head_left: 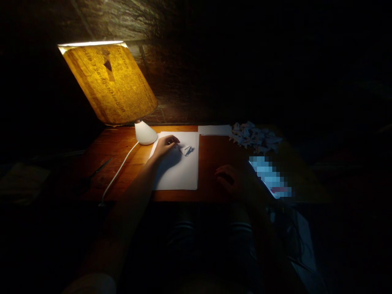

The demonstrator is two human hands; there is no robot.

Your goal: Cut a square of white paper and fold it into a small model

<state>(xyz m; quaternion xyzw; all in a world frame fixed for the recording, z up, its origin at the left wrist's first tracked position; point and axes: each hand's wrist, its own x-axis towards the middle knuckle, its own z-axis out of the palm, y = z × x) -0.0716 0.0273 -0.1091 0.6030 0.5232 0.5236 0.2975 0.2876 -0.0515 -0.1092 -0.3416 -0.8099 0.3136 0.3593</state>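
Note:
My left hand [166,146] hovers or rests over a stack of white paper sheets [179,173], its fingers bent and lightly lit by the lamp. Just right of its fingertips sits a small folded paper piece [185,150] with pointed corners; a firm grip on it does not show. In dim light, my right hand [228,178] rests on the wooden table near its front edge, right of the sheets. Its fingers curve loosely, with a gap between thumb and fingers and nothing visible in them.
A lamp with a newsprint shade [112,83] leans at the back left, its white cord [119,169] crossing the table [102,147]. Scissors-like dark blades [102,165] lie leftward. Paper strips [214,130], a heap of folded papers [255,136] and a lit phone [269,175] are rightward.

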